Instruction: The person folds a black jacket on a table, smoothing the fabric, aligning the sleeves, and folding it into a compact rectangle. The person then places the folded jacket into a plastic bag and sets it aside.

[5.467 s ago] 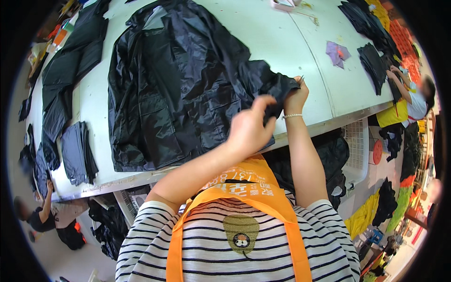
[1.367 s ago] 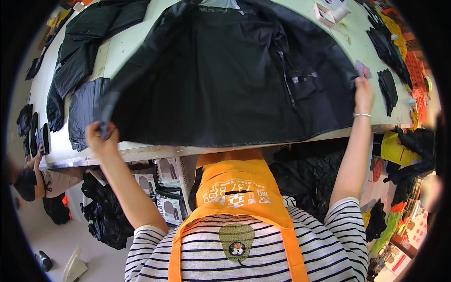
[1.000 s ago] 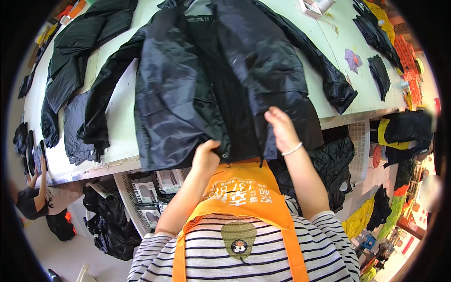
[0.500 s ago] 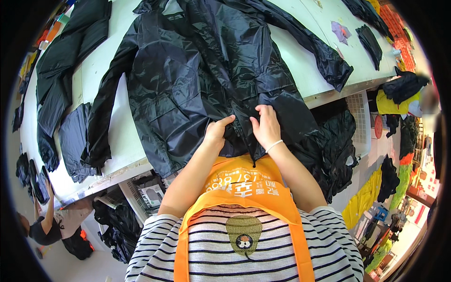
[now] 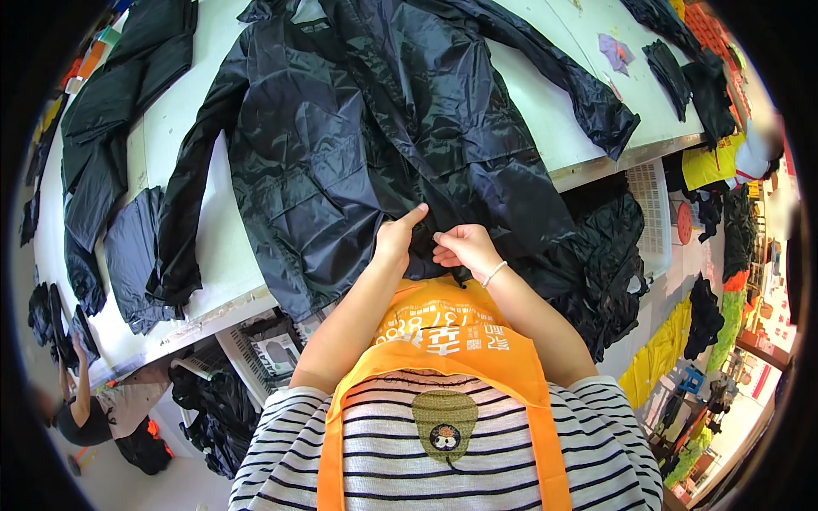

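Garments point(image 5: 111, 111) lie dark along the tabletop's point(image 5: 545, 102) left edge; the exact number cannot be told, at least 2. A folded grey piece point(image 5: 132, 255) lies near the front-left edge. Jacket point(image 5: 375, 145), 1 in count, black and shiny, is spread open across the tabletop's middle, collar toward the far edge, hem hanging over the front edge, 1 sleeve lying toward the left and 1 running out toward the right edge.

Left hand point(image 5: 396, 243) rests on the hem at the front edge, index finger extended, remaining fingers curled against the cloth; whether they pinch it cannot be told. Right hand point(image 5: 464, 247), wearing 1 bracelet, is just beside the left hand, fingers bent narrow and apparently pinching the hem.

Scraps point(image 5: 673, 68), roughly 3 dark and 1 purple, lie near the far-right corner. A basket point(image 5: 652, 213) and a black heap point(image 5: 596, 264) sit under the right edge.

Risk, as a judgement: the slick fabric overhangs the front edge and could slide off if the pinch loosens; the right sleeve end, near the edge, could drag down with it.
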`<state>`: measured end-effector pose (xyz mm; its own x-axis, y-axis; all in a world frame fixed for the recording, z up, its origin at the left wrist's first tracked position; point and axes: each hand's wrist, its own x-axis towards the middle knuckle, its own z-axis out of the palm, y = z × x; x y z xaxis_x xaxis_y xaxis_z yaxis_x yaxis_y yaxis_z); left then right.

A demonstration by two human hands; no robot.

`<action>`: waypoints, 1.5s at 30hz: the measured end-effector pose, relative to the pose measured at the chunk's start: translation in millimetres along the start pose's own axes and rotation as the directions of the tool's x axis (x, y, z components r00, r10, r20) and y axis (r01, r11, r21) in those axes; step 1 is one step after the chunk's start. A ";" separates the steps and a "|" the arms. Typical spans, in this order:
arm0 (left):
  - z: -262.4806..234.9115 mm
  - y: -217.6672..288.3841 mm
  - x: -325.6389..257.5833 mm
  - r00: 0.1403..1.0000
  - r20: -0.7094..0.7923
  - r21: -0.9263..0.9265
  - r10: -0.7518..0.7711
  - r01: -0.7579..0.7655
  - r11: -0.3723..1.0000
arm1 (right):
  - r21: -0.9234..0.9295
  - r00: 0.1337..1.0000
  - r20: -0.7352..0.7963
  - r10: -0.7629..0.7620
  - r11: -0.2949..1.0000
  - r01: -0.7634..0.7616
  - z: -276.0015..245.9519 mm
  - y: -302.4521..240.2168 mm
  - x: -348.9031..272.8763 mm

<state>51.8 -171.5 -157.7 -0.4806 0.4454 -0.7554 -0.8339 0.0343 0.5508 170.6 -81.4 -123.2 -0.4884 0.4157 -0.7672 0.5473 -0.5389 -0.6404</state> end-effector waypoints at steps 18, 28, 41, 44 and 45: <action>-22.6 -9.2 -40.6 0.997 0.061 -0.161 -0.046 0.055 0.985 | 0.377 1.000 0.003 0.000 0.926 -0.001 20.3 8.7 -8.7; -22.5 -10.9 -48.1 0.988 -0.045 0.251 0.146 -0.131 0.959 | 0.371 0.998 -0.041 -0.040 0.927 0.052 21.9 14.0 -6.3; -50.2 -35.1 -32.0 0.982 -0.056 0.770 0.178 -0.071 0.634 | -0.875 0.786 0.349 -0.511 0.122 0.468 13.6 -15.5 -11.0; -39.1 -12.8 -46.6 0.990 -0.124 0.819 0.061 0.067 0.569 | -0.646 0.517 0.763 -0.388 -0.424 0.634 11.3 -25.3 3.2; -42.6 -19.9 -44.1 0.992 -0.018 0.811 0.124 -0.058 0.582 | -0.588 0.445 0.809 -0.385 -0.507 0.630 11.9 -34.9 8.2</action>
<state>78.1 -229.9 -150.5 -0.5850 0.4299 -0.6877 -0.2371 0.7203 0.6519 139.5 -67.9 -106.7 -0.9775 -0.2004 -0.0659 -0.1859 0.9660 -0.1796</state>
